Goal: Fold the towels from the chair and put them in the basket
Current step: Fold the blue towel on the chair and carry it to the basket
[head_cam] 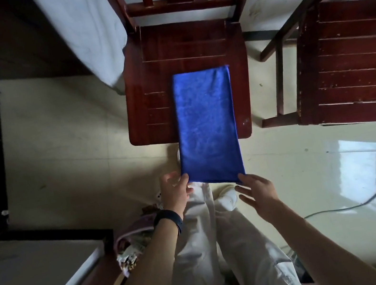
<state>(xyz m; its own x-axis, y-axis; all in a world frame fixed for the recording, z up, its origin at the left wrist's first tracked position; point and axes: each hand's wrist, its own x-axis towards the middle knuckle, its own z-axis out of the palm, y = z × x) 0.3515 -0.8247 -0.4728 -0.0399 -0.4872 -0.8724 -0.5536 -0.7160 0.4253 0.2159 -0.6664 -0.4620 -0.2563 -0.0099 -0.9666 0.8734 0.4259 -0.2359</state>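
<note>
a home bedroom: bed (87, 34), wooden chairs (190, 49), tiled floor (68, 138).

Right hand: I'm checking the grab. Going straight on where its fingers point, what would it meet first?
The right hand would first meet the near right corner of the blue folded cloth towel, apparently just ahead.

The chair back (180, 5) runs off the top edge.
</note>
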